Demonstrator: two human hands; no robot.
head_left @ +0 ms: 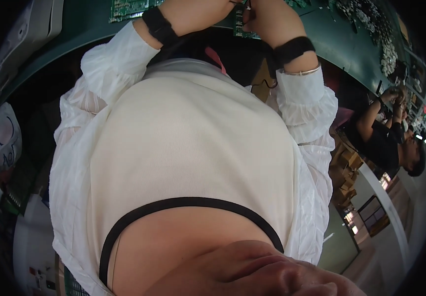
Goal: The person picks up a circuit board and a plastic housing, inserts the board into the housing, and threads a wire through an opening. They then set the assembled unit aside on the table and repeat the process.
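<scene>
Both of my hands are at the top edge, over a green work surface (87,27). My left hand (205,11) has its fingers cut off by the frame. Near it, my right hand (274,19) bends inward with its fingers curled; a small dark thing shows at them, too unclear to name. A green circuit board (239,30) lies between the hands, partly hidden by the right one. Another green circuit board (129,10) is on the surface left of my left forearm. Black bands wrap both wrists.
Many small metallic-looking parts (366,22) lie in a heap at the far right of the work surface. White equipment (25,34) stands at the upper left. Below it is a white bag (3,133). A co-worker (383,143) and cardboard boxes (346,167) are on the right.
</scene>
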